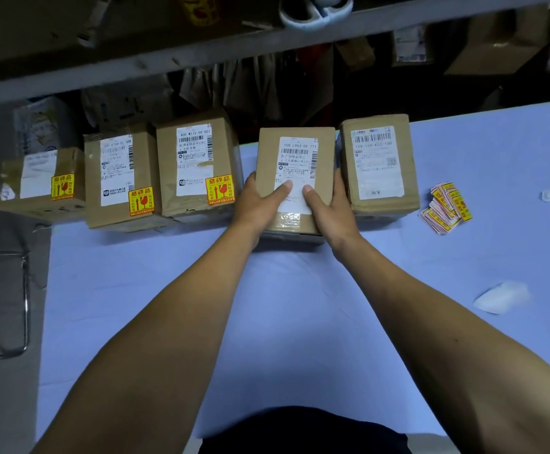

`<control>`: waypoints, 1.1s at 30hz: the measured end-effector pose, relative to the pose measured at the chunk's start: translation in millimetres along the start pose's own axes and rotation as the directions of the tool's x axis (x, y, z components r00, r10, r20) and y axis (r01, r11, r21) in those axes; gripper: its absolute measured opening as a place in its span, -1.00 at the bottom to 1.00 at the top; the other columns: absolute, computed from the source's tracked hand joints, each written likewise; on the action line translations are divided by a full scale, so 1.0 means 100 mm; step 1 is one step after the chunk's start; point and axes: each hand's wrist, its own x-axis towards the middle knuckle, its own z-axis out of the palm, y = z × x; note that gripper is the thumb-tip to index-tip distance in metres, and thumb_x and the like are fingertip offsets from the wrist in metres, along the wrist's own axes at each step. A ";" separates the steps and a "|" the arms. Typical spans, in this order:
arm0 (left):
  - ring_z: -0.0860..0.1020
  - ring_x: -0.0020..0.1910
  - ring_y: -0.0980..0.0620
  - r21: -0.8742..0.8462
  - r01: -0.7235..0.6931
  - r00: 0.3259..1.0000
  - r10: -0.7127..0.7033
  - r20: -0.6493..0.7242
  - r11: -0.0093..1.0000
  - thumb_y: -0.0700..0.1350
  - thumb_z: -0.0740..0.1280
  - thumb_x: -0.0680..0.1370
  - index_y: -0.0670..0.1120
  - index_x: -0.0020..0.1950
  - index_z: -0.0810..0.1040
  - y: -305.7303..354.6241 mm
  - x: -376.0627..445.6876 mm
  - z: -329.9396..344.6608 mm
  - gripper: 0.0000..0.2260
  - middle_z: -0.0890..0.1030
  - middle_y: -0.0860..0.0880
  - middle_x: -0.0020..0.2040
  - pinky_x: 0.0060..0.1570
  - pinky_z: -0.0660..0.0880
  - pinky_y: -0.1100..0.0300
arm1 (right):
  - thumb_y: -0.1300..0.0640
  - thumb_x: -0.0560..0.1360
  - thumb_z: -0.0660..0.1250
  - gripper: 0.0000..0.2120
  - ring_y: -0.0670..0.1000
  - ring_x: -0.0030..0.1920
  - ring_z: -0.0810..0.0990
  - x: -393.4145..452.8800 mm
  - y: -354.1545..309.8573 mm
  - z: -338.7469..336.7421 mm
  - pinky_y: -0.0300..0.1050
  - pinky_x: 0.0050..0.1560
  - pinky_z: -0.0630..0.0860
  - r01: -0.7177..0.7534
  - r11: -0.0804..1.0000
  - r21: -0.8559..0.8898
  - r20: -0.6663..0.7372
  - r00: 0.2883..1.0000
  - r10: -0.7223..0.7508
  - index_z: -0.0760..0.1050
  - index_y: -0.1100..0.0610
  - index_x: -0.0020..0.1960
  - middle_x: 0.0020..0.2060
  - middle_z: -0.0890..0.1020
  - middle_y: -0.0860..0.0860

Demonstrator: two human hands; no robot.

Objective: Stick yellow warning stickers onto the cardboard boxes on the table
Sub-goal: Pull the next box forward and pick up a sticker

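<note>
Several cardboard boxes stand in a row along the far side of the table point(299, 306). The three on the left each carry a yellow warning sticker point(220, 189) point(141, 201) point(62, 186). Both my hands grip the fourth box point(295, 149), which shows only a white shipping label. My left hand point(260, 204) holds its left side with the thumb on top. My right hand point(327, 208) holds its right side, thumb on the label. A fifth box point(380, 165) at the right has no yellow sticker. A loose pile of yellow stickers point(445, 206) lies right of it.
A piece of white backing paper point(501, 296) and a small white scrap point(547, 195) lie on the right of the blue table. A shelf beam point(267, 44) runs overhead with boxes behind. A metal chair frame point(21, 306) stands left of the table.
</note>
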 end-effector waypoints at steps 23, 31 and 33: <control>0.62 0.11 0.03 -0.027 -0.092 0.992 0.094 0.087 0.995 0.23 0.41 0.29 0.06 0.27 0.50 -0.72 -1.94 -0.37 -0.41 0.65 0.09 0.16 0.19 0.55 0.00 | -0.11 0.54 0.30 -0.54 -0.06 0.21 0.58 -2.17 0.44 -0.13 -0.02 0.29 0.47 0.135 0.988 -0.071 -0.077 0.987 -0.141 0.33 -0.18 0.41 0.21 0.61 -0.18; 0.62 0.09 0.01 0.006 -0.122 0.966 0.118 0.232 0.992 0.20 0.38 0.28 0.03 0.24 0.52 -0.84 -2.48 0.04 -0.44 0.65 0.07 0.13 0.17 0.56 -0.01 | -0.34 0.37 0.27 -0.17 -0.02 0.33 0.52 -2.72 0.85 -0.54 0.08 0.39 0.41 0.023 0.998 -0.063 -0.222 0.974 -0.036 0.15 -0.10 0.56 0.35 0.53 -0.13; 0.62 0.10 0.00 0.010 -0.121 0.962 0.114 0.249 0.993 0.20 0.38 0.28 0.03 0.24 0.52 -0.82 -2.55 0.15 -0.44 0.65 0.07 0.13 0.17 0.55 -0.01 | -0.36 0.34 0.25 -0.15 -0.01 0.32 0.52 -2.74 0.90 -0.66 0.09 0.39 0.41 0.013 0.998 -0.059 -0.234 0.972 -0.027 0.16 -0.10 0.55 0.35 0.53 -0.13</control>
